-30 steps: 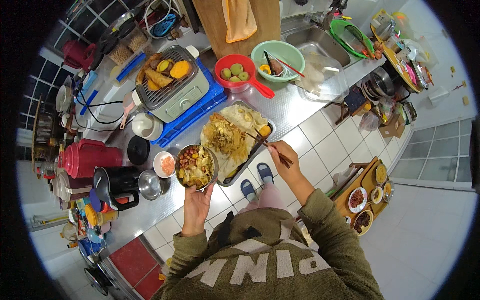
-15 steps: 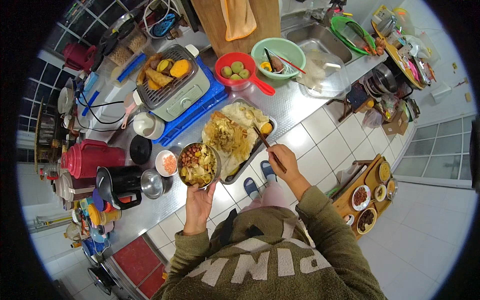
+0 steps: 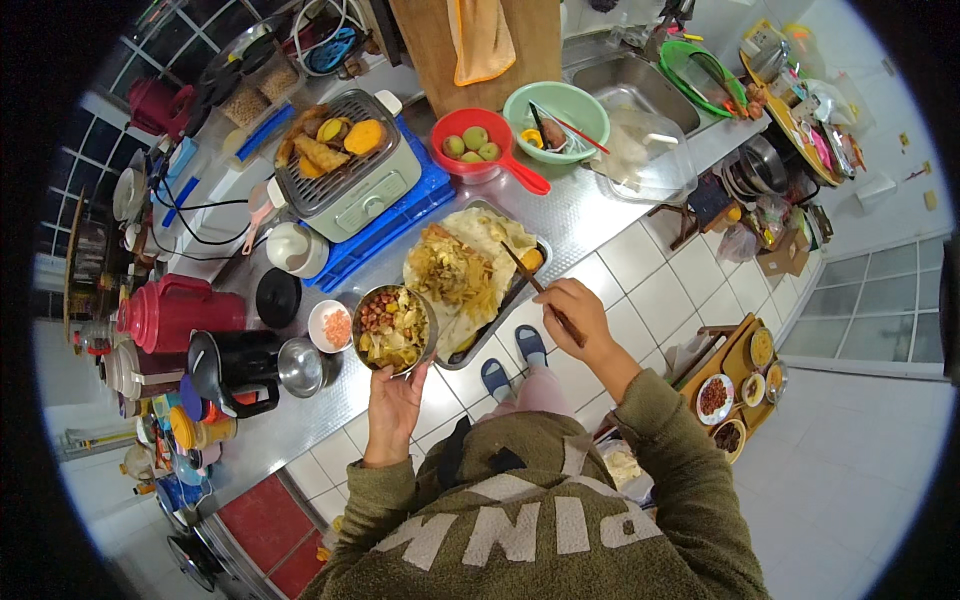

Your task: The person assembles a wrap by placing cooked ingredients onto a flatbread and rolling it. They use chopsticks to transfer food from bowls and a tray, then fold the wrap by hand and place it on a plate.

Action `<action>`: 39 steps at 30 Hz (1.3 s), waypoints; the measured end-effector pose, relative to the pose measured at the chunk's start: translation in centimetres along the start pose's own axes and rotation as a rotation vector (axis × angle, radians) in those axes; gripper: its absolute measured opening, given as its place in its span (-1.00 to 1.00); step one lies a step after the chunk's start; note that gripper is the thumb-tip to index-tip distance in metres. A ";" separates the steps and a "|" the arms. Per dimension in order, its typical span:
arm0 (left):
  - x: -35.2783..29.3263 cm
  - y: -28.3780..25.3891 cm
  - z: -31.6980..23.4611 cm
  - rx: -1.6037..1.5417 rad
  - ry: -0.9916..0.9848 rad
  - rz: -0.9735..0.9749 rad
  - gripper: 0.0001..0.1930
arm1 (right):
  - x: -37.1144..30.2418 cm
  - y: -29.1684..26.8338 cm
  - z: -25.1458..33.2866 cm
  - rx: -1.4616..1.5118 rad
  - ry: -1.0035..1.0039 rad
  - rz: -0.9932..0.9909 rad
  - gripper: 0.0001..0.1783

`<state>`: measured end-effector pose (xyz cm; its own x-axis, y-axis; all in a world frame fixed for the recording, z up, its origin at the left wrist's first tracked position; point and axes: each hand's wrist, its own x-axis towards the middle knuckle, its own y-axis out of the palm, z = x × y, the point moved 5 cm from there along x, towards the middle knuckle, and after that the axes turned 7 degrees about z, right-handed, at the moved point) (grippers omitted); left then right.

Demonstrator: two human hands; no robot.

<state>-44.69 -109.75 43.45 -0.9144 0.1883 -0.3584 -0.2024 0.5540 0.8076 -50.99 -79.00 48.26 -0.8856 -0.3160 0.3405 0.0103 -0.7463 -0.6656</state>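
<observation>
My left hand point(image 3: 393, 412) grips a round metal bowl point(image 3: 433, 340) from its near side. In the bowl are reddish-brown nuts point(image 3: 379, 312) and chopped yellow-green vegetables point(image 3: 390, 348). A pair of dark chopsticks point(image 3: 526, 272) is closed in my right hand point(image 3: 578, 318), tips pointing far left over the tray. This dark tray point(image 3: 490, 332) lies at the counter's near edge. On it, a pale thin sheet point(image 3: 482, 225), perhaps flatbread, carries a heap of shredded yellow-brown food point(image 3: 450, 270). An orange piece point(image 3: 532, 259) sits at the tray's right end.
Left of the bowl are a small bowl of pink bits point(image 3: 337, 327), a metal cup point(image 3: 302, 367) and a black kettle point(image 3: 232, 372). Beyond the tray stand an electric grill point(image 3: 360, 205), a red colander point(image 3: 510, 165) and a green basin point(image 3: 590, 105). Dishes cover a wooden table point(image 3: 722, 385) at right.
My right hand has shifted slightly, and the chopstick tips have moved a little farther away over the sheet. My left hand keeps the bowl in nearly the same place.
</observation>
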 end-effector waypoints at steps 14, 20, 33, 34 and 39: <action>-0.1 -0.4 0.1 -0.029 0.014 0.001 -0.38 | -4.6 6.6 -5.6 0.580 0.358 -0.171 -0.75; -0.1 -0.5 0.1 -0.025 0.019 0.004 -0.38 | -6.1 6.0 -5.2 0.889 0.625 -0.446 -0.84; -0.1 0.3 0.4 0.031 0.038 -0.022 -0.36 | -4.5 2.9 -3.6 1.087 0.723 -0.568 -0.71; 0.0 0.6 0.5 0.061 0.050 -0.029 -0.36 | -5.2 2.8 -3.8 1.127 0.743 -0.589 -0.69; 0.5 4.8 1.4 0.238 -0.012 0.075 -0.33 | -9.3 -2.0 -4.1 1.236 0.723 -0.727 -0.53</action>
<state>-45.59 -105.84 46.49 -0.9194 0.2444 -0.3082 -0.0449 0.7131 0.6996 -44.68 -72.12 43.67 -0.8892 0.3625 -0.2792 -0.4575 -0.7138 0.5303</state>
